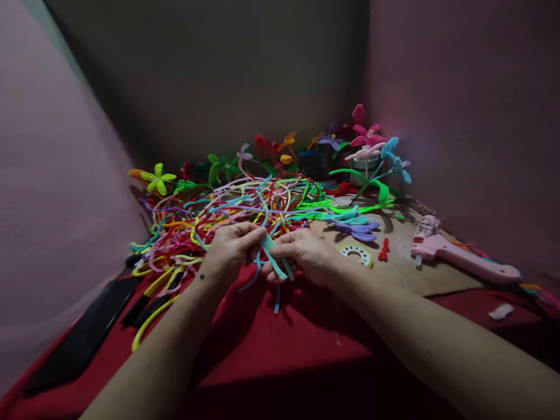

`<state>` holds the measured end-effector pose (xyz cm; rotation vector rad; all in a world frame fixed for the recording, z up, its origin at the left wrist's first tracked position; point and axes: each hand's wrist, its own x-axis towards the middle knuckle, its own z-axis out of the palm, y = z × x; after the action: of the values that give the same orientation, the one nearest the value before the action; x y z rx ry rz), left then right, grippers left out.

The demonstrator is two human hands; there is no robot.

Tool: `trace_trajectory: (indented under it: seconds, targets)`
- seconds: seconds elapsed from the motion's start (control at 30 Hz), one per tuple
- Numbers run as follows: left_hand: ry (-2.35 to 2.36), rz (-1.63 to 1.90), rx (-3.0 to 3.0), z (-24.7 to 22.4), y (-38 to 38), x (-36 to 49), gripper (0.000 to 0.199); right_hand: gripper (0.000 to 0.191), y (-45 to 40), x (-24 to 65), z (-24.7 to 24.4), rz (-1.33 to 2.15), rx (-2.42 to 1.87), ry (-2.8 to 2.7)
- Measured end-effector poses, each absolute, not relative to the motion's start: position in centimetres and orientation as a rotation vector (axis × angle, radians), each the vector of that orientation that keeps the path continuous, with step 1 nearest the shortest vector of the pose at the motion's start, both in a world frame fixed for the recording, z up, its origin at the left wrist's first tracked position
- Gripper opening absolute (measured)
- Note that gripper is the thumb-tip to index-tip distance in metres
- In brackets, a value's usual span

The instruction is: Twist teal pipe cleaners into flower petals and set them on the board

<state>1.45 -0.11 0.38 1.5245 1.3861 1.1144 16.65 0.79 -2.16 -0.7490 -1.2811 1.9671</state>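
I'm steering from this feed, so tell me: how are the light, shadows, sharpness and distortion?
Head view: dim overall, with the back wall dark; head view: shadow on the red cloth below the hands; head view: pale turquoise stems readable, rear flowers softer; head view: forearms look stretched, suggesting wide-lens distortion; no strong glare.

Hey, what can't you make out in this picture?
In the head view:
Light turquoise fuzzy stems: exact count, partly covered by the left hand and right hand.
Round white-and-yellow tape roll: lower edge, partly behind the right forearm.
Tangled multicoloured heap of fuzzy stems: bottom layers, under the upper stems.
Flat black oblong object: what it is, lost in dimness.
Left forearm: cut off by bottom edge.
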Motion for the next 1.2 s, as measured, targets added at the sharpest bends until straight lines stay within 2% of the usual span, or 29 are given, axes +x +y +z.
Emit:
trace_trajectory:
  seconds: [0.17, 0.33, 0.43, 0.63, 0.73, 1.0, 1.2]
  targets:
    - [1.546, 1.214, 1.762, 0.0, -0.3, 2.2, 0.02, 0.012, 1.0, 16.4, -2.8, 1.769, -0.787, -1.363]
    - [1.607, 1.247, 1.829, 0.1, -0.6, 2.8, 0.019, 0.009, 0.8, 16.6, -2.5, 1.888, -0.735, -1.315]
    - [1.549, 1.198, 1.738, 0.2, -0.8, 2.9, 0.018, 0.017, 0.8, 16.6, -2.4, 1.889, -0.726, -1.316]
    - [1.481, 1.125, 1.73, 0.6, -1.1, 2.9, 0.018, 0.028, 1.0, 16.8, -2.3, 1.629, -0.788, -1.532]
    - [1.449, 1.077, 1.676, 0.9, -1.1, 2.9, 0.02, 0.026, 0.9, 16.9, -2.3, 1.608, -0.85, -1.546]
    - [1.206, 0.934, 1.409, 0.4, -0.8, 2.5, 0.033, 0.019, 1.3, 16.5, -2.4, 1.541, -0.653, -1.228]
    - [1.1, 0.911, 1.32, -1.0, -0.7, 3.0, 0.03, 0.019, 1.6, 16.3, -2.6, 1.665, -0.561, -1.098]
